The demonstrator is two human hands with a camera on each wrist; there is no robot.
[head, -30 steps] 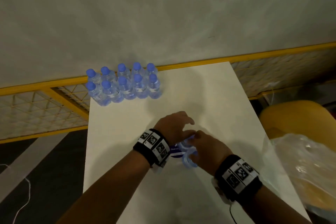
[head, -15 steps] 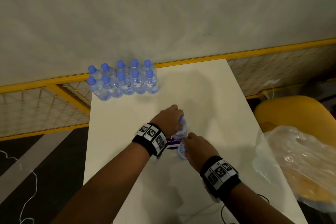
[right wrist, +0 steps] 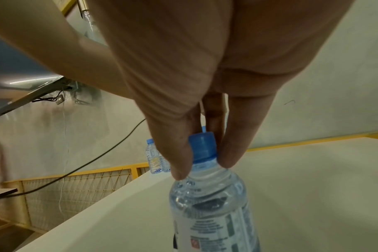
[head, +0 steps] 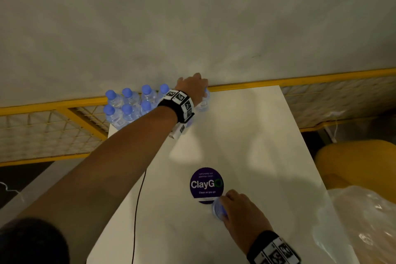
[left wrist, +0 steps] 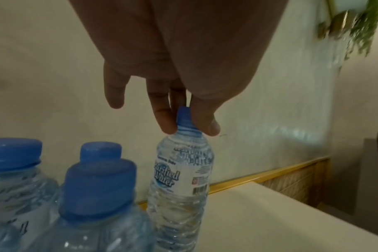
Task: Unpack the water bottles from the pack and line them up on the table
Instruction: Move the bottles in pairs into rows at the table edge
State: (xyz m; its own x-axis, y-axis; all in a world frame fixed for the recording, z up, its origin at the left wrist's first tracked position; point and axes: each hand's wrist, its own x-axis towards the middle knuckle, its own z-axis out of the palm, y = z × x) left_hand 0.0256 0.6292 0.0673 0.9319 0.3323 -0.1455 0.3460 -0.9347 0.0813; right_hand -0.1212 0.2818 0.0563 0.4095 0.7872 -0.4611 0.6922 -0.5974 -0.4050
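— Nearby, what's the right hand [head: 240, 210] doing?

— Pinching the blue cap of a bottle [right wrist: 209, 204] that stands close to the purple sticker [head: 206, 184] on the table [head: 257, 146]; thumb and fingers are closed round the cap.

— And farther off?

— The left hand [left wrist: 183, 71] pinches another bottle's [left wrist: 181, 180] cap, setting it at the right end of the standing rows [head: 128, 103]. Placing looks nearly done; next, I'd judge, let go there and carry the near bottle over.

Two bottles out, the rest grouped at the far edge.
I'm seeing clear blue-capped water bottles [head: 128, 107] standing in two rows at the table's far left; one bottle [left wrist: 181, 179] standing upright beside them, another bottle [right wrist: 211, 204] standing near me.
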